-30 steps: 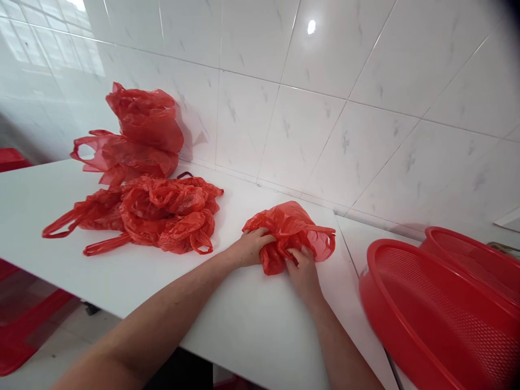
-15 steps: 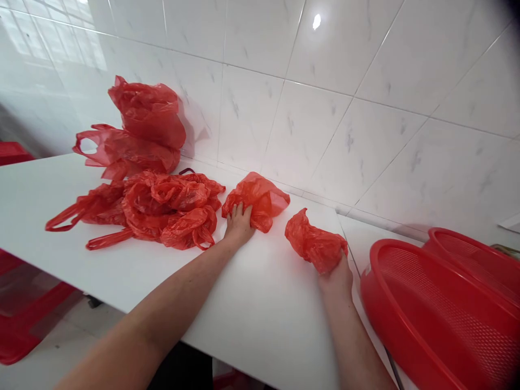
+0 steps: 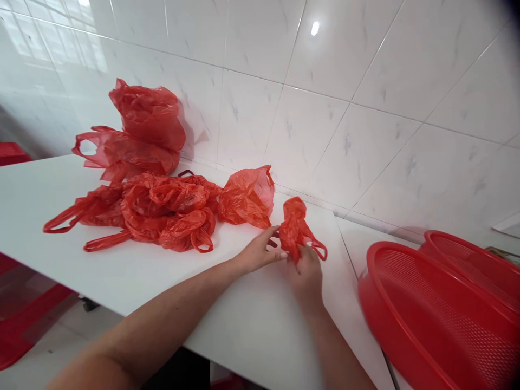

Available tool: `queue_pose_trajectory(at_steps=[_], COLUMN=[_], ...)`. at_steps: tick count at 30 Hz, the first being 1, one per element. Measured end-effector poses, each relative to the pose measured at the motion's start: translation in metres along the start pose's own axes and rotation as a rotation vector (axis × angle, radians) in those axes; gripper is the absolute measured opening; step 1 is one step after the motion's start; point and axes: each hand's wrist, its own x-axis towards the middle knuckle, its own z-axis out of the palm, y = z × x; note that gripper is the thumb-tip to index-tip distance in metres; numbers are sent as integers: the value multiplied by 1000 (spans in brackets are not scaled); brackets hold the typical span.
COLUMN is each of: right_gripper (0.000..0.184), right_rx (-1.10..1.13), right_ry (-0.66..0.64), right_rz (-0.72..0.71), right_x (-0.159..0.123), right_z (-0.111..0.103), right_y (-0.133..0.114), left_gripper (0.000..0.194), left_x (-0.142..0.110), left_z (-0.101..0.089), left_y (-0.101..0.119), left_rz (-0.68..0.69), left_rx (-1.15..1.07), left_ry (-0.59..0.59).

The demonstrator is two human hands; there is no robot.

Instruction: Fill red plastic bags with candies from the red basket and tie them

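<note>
A crumpled red plastic bag (image 3: 293, 223) is gripped in my right hand (image 3: 307, 276), with one handle loop sticking out to the right. My left hand (image 3: 262, 250) is beside that bag's left side, thumb and fingers apart; whether the fingertips touch it I cannot tell. Just behind my left hand, another red plastic bag (image 3: 247, 196) lies loosely bunched on the white table (image 3: 239, 325). To its left spreads a heap of crumpled red bags (image 3: 162, 208), some handles trailing toward the table's front edge.
More puffed red bags (image 3: 148, 119) are stacked at the back left against the tiled wall (image 3: 252, 108). Two red perforated plastic baskets (image 3: 376, 292) stand at the right. A red plastic stool (image 3: 28, 319) is on the floor at the lower left.
My left hand has let go of the loose bag and moved right, toward my right hand. My right hand has brought its bag leftward, now more upright. The loose bag has shifted slightly left.
</note>
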Motion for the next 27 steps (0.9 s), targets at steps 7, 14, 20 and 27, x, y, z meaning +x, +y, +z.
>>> queue_pose_trajectory(at_steps=[7, 14, 20, 27], right_gripper=[55, 39, 47, 56], right_rx=[-17, -120, -157, 355], right_ry=[-235, -166, -86, -115], right_rz=[0, 318, 359, 338], right_x=[-10, -1, 4, 0], right_z=[19, -3, -7, 3], right_y=[0, 13, 29, 11], left_gripper=[38, 32, 28, 33], left_x=[6, 18, 23, 13], left_z=[-5, -27, -42, -29], left_y=[-11, -24, -29, -21], left_rz=[-139, -209, -240, -376], left_rx=[-513, -846, -894, -847], left_ry=[32, 379, 514, 192])
